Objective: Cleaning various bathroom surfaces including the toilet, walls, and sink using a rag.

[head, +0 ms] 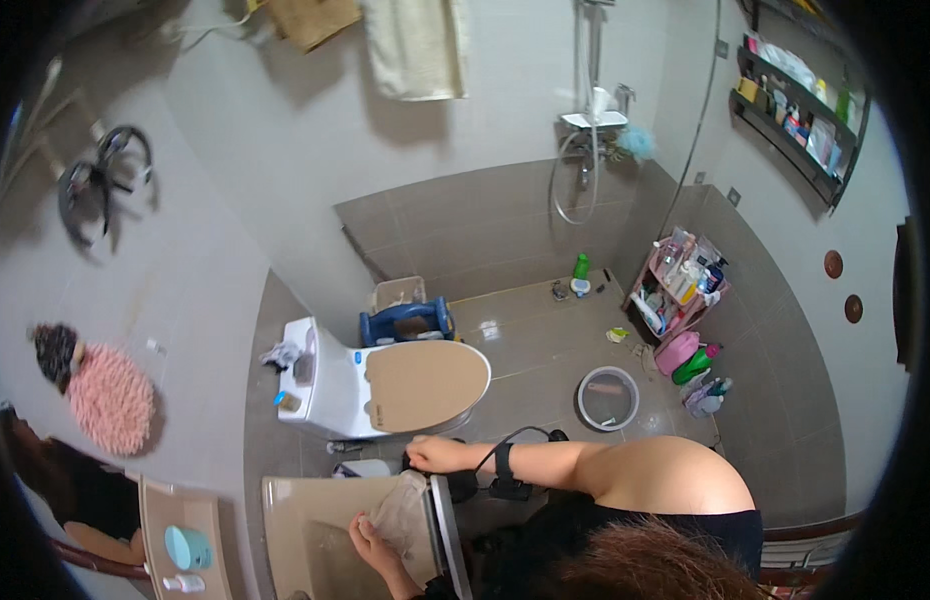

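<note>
My left hand (371, 541) is over the beige washbasin (289, 510), its fingers at a thin, whitish translucent bag or cloth (403, 504) draped towards the basin's edge. My right hand (433, 454) is curled just beyond the basin's edge, close to the upper end of that thin material; a dark item lies beneath it, and whether the fingers grip anything is hidden. A black strap (504, 461) with a cable circles my right forearm.
A toilet with a tan lid (427, 386) stands beside the basin. On the floor are a round grey basin (608, 398), a blue plastic stool (409, 322) and several bottles (694, 365) near a pink rack (679, 281). A shelf (223, 555) holds a turquoise jar (187, 547).
</note>
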